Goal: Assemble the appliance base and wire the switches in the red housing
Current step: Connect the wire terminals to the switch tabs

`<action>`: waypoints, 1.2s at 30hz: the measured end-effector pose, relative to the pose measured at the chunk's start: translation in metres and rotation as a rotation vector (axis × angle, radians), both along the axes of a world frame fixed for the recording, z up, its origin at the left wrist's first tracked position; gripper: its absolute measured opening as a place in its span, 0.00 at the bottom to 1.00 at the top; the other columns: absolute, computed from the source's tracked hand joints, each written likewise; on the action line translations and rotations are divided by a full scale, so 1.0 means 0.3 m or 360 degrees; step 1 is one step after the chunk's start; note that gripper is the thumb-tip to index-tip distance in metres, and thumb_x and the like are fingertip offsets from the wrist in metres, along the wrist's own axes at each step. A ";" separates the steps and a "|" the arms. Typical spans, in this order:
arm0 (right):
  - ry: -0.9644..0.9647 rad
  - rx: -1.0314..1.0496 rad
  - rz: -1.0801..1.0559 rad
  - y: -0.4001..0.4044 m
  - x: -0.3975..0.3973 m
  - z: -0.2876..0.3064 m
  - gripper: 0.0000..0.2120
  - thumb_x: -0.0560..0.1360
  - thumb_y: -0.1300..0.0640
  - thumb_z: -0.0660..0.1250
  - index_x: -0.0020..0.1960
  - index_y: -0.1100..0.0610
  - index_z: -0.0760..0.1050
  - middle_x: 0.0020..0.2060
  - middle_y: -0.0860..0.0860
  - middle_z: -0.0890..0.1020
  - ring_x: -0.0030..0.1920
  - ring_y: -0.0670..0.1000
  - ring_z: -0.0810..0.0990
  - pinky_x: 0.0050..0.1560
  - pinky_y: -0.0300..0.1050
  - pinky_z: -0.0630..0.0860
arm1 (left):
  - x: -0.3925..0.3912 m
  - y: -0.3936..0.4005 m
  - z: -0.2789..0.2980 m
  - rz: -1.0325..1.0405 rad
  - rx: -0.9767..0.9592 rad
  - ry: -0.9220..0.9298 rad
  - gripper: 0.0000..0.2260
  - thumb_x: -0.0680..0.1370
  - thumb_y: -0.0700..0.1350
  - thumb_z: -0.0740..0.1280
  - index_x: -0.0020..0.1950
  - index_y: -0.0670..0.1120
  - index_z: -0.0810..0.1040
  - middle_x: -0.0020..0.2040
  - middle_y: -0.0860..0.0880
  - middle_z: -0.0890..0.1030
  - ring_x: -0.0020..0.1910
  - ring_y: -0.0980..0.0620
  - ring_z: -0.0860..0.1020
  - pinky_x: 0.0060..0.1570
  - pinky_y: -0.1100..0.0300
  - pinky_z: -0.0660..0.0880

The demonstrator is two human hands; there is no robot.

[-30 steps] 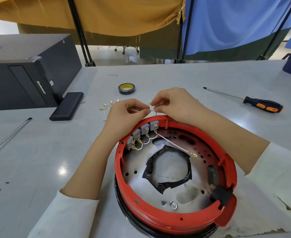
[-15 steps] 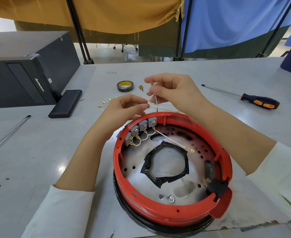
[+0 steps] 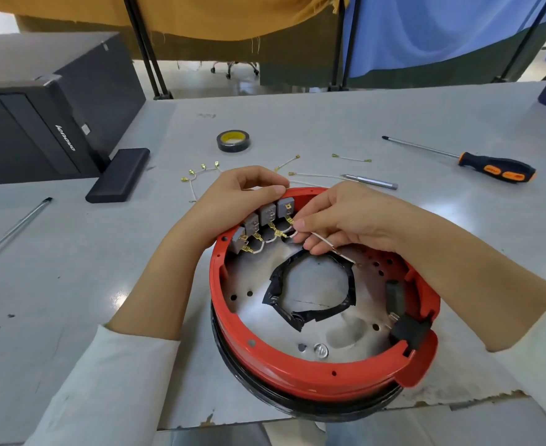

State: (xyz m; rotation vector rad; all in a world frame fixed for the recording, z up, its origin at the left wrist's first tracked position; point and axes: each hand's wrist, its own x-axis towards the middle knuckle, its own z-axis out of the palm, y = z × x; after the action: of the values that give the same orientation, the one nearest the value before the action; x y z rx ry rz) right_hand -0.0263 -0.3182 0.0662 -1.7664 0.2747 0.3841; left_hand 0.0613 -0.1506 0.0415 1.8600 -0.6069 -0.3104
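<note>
head view: right hand (image 3: 345,220) pinches a thin white wire (image 3: 329,244) by the switches (image 3: 266,217); left hand (image 3: 239,197) grips the red housing (image 3: 297,365) rim. the wire looks light and floppy, best held near its brass clip.

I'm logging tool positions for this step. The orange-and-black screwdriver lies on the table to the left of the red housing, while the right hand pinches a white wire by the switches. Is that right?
Not quite. In the head view the orange-and-black screwdriver lies on the table to the right of the red housing, not the left. The rest holds: the right hand pinches a white wire by the switches.
</note>
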 end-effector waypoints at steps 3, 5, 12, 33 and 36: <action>-0.0002 0.0041 -0.0056 0.001 0.002 -0.004 0.01 0.74 0.67 0.68 0.46 0.64 0.78 0.33 0.57 0.84 0.31 0.49 0.83 0.32 0.38 0.79 | 0.001 0.001 0.000 -0.0005 0.0010 -0.0004 0.03 0.76 0.46 0.70 0.48 0.53 0.83 0.48 0.56 0.85 0.49 0.55 0.82 0.53 0.62 0.77; -0.0015 0.0062 -0.0091 0.002 0.001 -0.009 0.02 0.75 0.67 0.67 0.47 0.64 0.78 0.33 0.57 0.84 0.31 0.49 0.83 0.32 0.38 0.79 | 0.000 0.000 0.000 -0.0008 0.0019 -0.0016 0.03 0.76 0.47 0.70 0.48 0.53 0.83 0.48 0.56 0.85 0.49 0.55 0.82 0.53 0.63 0.77; -0.0078 0.0095 -0.0149 0.012 0.000 -0.013 0.05 0.74 0.69 0.68 0.50 0.66 0.77 0.35 0.59 0.83 0.31 0.49 0.83 0.31 0.37 0.79 | -0.004 -0.002 0.002 -0.0001 0.0016 -0.0013 0.03 0.77 0.46 0.69 0.48 0.53 0.83 0.47 0.55 0.85 0.47 0.56 0.82 0.50 0.65 0.77; -0.0181 0.0009 -0.0182 0.024 0.001 -0.014 0.02 0.72 0.67 0.70 0.43 0.63 0.79 0.31 0.57 0.84 0.32 0.50 0.84 0.32 0.38 0.80 | -0.017 -0.002 0.015 0.0024 0.0067 0.0018 0.03 0.77 0.47 0.69 0.47 0.53 0.82 0.47 0.53 0.85 0.49 0.47 0.82 0.54 0.54 0.78; -0.0194 -0.0001 -0.0203 0.027 0.005 -0.019 0.02 0.72 0.67 0.71 0.42 0.62 0.79 0.32 0.57 0.84 0.34 0.51 0.85 0.32 0.38 0.79 | -0.020 -0.003 0.018 0.0024 0.0072 0.0022 0.03 0.77 0.46 0.69 0.48 0.53 0.82 0.48 0.51 0.85 0.50 0.46 0.82 0.55 0.53 0.78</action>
State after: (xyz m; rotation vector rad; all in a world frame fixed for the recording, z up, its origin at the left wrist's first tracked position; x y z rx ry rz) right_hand -0.0247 -0.3102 0.0604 -1.7549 0.2988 0.1845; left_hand 0.0554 -0.1514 0.0470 1.9035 -0.5801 -0.3291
